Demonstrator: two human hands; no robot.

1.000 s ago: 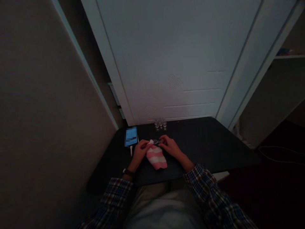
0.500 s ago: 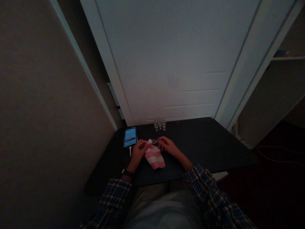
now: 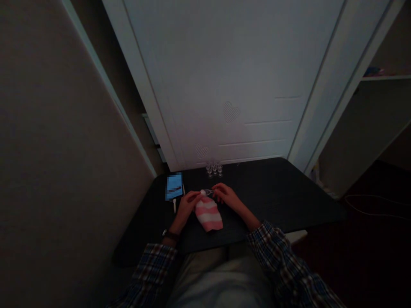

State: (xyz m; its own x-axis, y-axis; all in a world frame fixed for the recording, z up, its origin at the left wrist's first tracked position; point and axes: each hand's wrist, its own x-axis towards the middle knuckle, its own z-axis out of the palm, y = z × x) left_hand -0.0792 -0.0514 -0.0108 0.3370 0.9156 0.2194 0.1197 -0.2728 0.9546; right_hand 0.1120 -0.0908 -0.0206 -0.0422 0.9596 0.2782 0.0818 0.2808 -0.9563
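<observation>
My left hand (image 3: 189, 205) pinches the upper end of a pink-and-white striped cloth (image 3: 209, 216), which hangs down toward the table's front edge. Between both hands lies a small clear stemmed glass (image 3: 208, 192), sideways, its left end against a white bunch of the cloth. The fingers of my right hand (image 3: 224, 194) are closed on the glass's right end. Farther back stand several small clear stemmed glasses (image 3: 214, 170), grouped together.
A dark table (image 3: 266, 192) stands against a white panel door (image 3: 257, 77). On its left side lies a tablet or phone with a lit, blurred screen (image 3: 174, 186), with a white cable plug (image 3: 174, 205) in front of it. A beige wall (image 3: 64, 149) borders the left.
The cloth hangs slightly lower, and its white bunch has shifted a little at the glass's left end. Both hands keep their hold; the whole view has shifted slightly.
</observation>
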